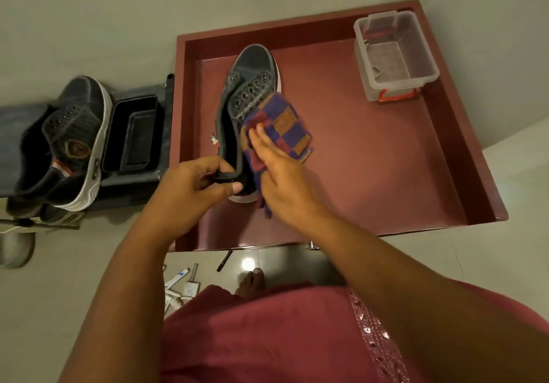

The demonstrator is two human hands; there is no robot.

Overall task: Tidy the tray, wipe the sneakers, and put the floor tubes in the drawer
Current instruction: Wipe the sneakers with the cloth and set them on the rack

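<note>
Surface: pale off-white counter (89, 11), walls same tone, corner at upper rt. Glossy grey tile floor (285, 260) below counter edge w/ a lamp reflection.

Maroon tray (386, 159) sits on counter, raised rim all round. Clear plastic box (395, 55) w/ red clip in tray's far rt corner, well apart from shoe.

Dark sneaker (249, 85) in tray, toe pointing away, heel lifted. L hand (190, 186) pinches heel collar, thumb and fingers curled round it. R hand (282, 174) presses checked cloth (282, 127) (blue/orange/red) against shoe's rt side, fingers straight and close together.

Second sneaker (74, 142) outside tray at left, on a dark grey mat (17, 121), just beside a black rectangular tub (130, 136).

Floor tubes (178, 275) lie on tile near a bare foot (251, 284); black pen (224, 260) beside them.

Markings: round emblem on second sneaker's tongue, small tag at its collar; tube print too blurred to read. No legible brand.
</note>
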